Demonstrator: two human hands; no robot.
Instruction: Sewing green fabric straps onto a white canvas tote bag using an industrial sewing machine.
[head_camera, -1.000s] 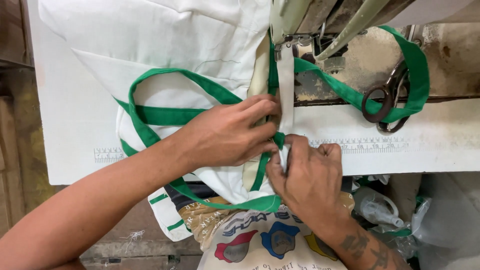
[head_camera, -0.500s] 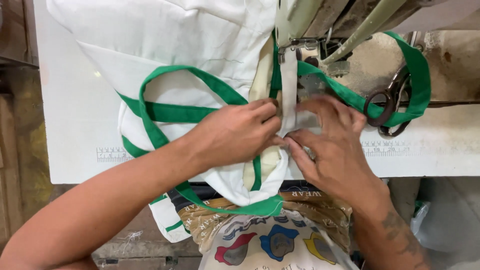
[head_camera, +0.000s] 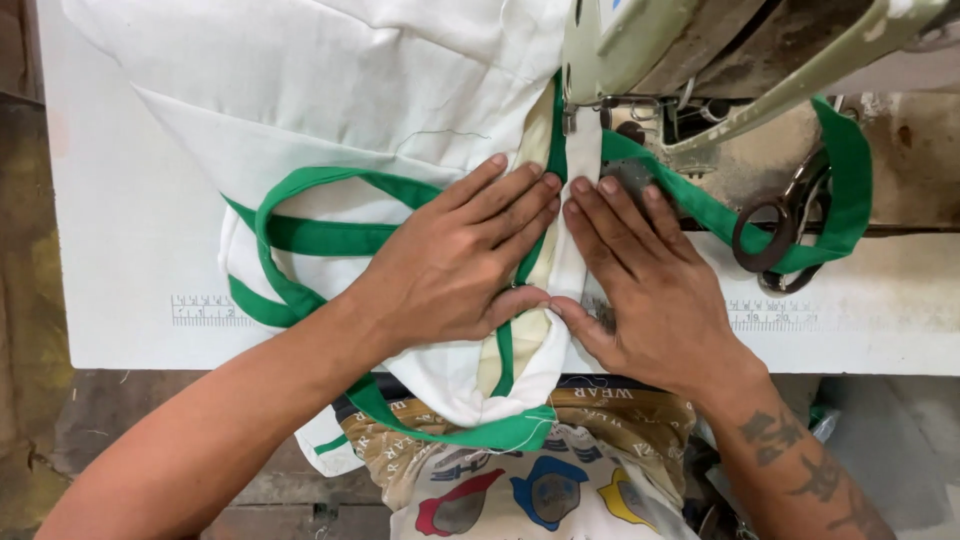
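White fabric piece (head_camera: 330, 90) with green binding (head_camera: 320, 237) lies on sewing table (head_camera: 120, 250), under machine head (head_camera: 640, 45). Left hand (head_camera: 450, 265) and right hand (head_camera: 650, 290) press flat, fingers spread, gripping nothing. Scissors (head_camera: 775, 230), apparently, hang in the binding loop.

A small blue-and-white label (head_camera: 612, 5) sits atop the sewing machine head — top edge. No packages, signs or screens.

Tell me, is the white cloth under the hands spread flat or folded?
Folded. The white cloth lies doubled in layers, its edge turned over along the green trim, pressed by the left hand and right hand.
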